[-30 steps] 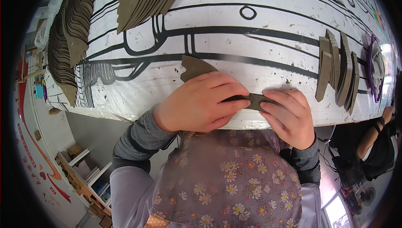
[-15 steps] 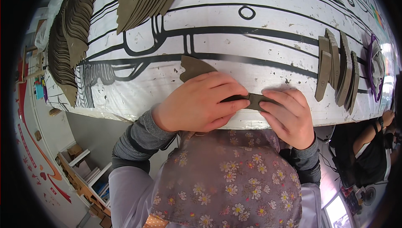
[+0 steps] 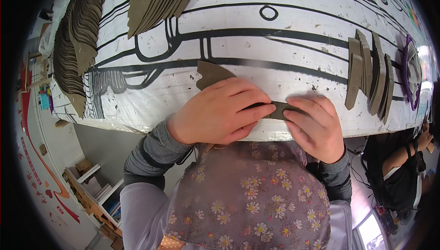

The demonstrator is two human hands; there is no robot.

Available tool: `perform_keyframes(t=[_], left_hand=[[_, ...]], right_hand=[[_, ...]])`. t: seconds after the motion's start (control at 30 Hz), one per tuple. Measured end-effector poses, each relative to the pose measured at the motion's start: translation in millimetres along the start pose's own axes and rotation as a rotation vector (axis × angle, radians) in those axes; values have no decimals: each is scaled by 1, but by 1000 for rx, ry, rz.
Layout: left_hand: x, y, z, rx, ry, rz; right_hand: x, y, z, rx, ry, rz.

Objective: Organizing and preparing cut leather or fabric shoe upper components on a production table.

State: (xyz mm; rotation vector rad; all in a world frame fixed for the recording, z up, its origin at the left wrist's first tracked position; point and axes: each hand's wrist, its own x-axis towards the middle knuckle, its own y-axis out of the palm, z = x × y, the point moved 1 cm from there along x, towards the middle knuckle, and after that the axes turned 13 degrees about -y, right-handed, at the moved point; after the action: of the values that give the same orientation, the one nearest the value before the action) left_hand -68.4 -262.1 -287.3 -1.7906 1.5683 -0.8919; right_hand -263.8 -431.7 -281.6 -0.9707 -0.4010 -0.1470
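Close to the table's front edge, both hands meet over a narrow grey-brown strip (image 3: 277, 111) of flat, leather-like sheet. My left hand (image 3: 215, 112) presses its fingertips on the strip's left part, fingers closed. A wider grey-brown cut piece with a wavy edge (image 3: 211, 74) shows from beneath that hand; whether it joins the strip is hidden. The strip's right end is gripped between the thumb and fingers of my right hand (image 3: 316, 124).
Long fanned stacks of wavy-edged pieces (image 3: 75, 43) lie far left, with another stack (image 3: 160, 2) at the back. Narrow strips (image 3: 364, 73) lie in rows at right, beside a purple-rimmed container (image 3: 407, 73). A co-worker's arm (image 3: 398, 160) shows beyond the right edge.
My left fingertips have shifted very slightly on the strip; the right hand stays nearly still. At right, the co-worker's arm and hand have moved a little.
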Motion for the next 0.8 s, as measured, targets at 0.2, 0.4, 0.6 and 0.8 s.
perform_keyframes(t=[0.2, 0.4, 0.6, 0.8], left_hand=[[0, 0, -1, 27, 2, 5], [0, 1, -1, 44, 2, 13], [-2, -1, -2, 43, 33, 13], [-2, 3, -2, 76, 2, 9]], right_hand=[[1, -1, 2, -5, 11, 1], [0, -1, 0, -13, -5, -3], [-1, 1, 1, -17, -3, -8], [-1, 0, 0, -11, -9, -10]])
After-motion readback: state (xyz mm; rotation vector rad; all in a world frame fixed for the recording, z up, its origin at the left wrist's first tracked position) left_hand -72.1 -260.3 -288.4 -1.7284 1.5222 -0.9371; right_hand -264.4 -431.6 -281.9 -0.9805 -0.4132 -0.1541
